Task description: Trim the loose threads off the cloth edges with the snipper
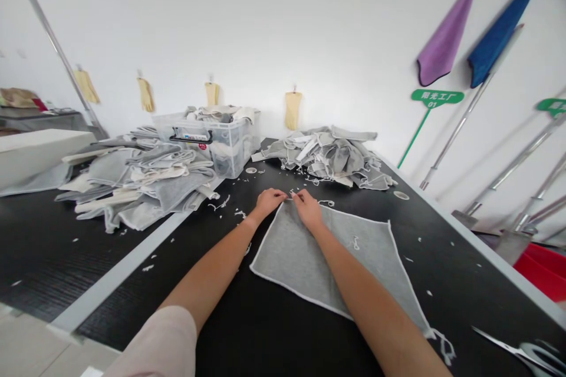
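A grey cloth (300,247) with a white stitched edge lies spread on the black table. At its far left corner my left hand (269,201) is closed in a pinch, close to the fingertips of my right hand (307,207). The right hand is also pinched on that corner, its forearm crossing over the cloth. Whether a thread is between the fingertips is too small to tell. A bit of white thread (356,242) rests on the cloth, and a longer loose thread (443,346) trails from its near right corner.
A heap of grey cloths (145,174) lies at left, another pile (331,153) at the back. Between them stands a clear plastic box (234,147) filled with cloths. Scissors (522,353) lie at the near right. Thread scraps are scattered over the black tabletop (265,330).
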The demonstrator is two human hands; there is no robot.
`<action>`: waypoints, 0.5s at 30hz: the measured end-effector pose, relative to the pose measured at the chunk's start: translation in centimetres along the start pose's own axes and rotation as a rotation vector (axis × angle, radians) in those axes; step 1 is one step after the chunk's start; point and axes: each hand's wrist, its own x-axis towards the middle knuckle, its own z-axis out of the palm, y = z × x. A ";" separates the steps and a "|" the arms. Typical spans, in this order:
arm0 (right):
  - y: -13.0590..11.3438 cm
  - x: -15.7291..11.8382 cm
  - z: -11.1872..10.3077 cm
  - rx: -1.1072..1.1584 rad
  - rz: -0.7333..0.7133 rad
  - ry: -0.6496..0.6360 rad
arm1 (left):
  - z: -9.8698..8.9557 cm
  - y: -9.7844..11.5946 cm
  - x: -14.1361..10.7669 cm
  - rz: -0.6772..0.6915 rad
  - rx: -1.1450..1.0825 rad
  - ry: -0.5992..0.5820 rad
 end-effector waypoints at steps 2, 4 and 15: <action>0.0 -0.1 0.0 -0.020 0.004 -0.005 | 0.0 -0.3 0.0 0.010 -0.016 0.018; 0.0 -0.1 0.0 -0.034 -0.002 -0.009 | 0.0 -0.5 0.0 0.024 -0.024 0.024; 0.0 -0.1 0.1 -0.088 -0.035 -0.034 | 0.0 -0.7 -0.2 0.034 -0.083 0.079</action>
